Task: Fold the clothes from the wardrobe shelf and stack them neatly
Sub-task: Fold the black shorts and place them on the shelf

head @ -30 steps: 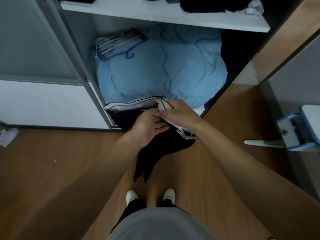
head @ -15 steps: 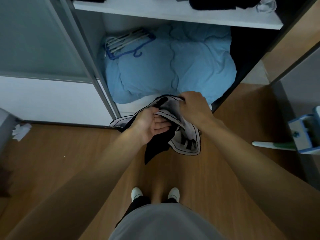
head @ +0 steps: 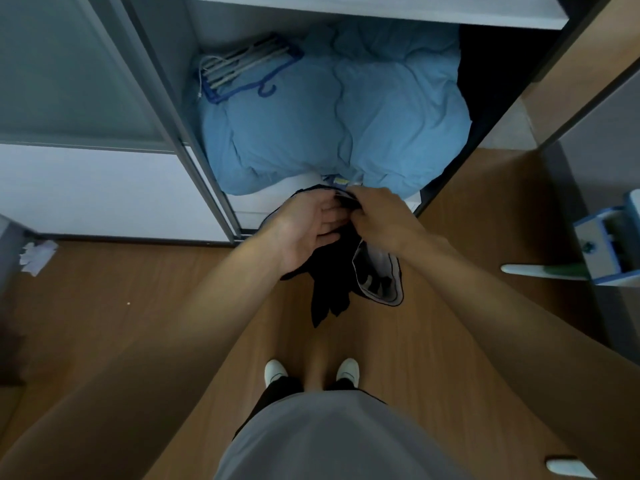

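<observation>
Over wood floor [head: 104,289], right hand [head: 384,220] fingers pinching dark garment [head: 332,289] at top edge, left hand [head: 308,233] fingers straight against it

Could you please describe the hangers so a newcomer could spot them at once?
Inside the open wardrobe, a light-blue duvet fills the bottom. The hangers lie on its back left corner: a bundle of pale bars with dark-blue hooks, the only rigid thing there.
</observation>
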`<control>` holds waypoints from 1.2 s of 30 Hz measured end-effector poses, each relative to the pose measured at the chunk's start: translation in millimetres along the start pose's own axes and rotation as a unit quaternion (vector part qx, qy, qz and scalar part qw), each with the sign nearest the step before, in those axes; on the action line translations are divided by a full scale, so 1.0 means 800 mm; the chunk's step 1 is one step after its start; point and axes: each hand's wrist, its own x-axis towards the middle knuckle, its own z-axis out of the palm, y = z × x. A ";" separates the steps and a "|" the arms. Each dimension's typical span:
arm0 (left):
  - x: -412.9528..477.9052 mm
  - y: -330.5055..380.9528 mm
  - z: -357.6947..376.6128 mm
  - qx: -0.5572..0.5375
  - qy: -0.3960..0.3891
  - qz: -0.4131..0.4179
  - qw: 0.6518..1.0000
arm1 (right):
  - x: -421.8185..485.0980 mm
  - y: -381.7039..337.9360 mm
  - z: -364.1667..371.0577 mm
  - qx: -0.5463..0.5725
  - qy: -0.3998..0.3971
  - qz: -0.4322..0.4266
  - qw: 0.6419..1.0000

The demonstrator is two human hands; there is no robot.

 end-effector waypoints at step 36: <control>0.069 0.007 -0.059 0.366 0.199 0.096 0.904 | -0.042 0.064 0.035 0.140 0.162 0.011 0.977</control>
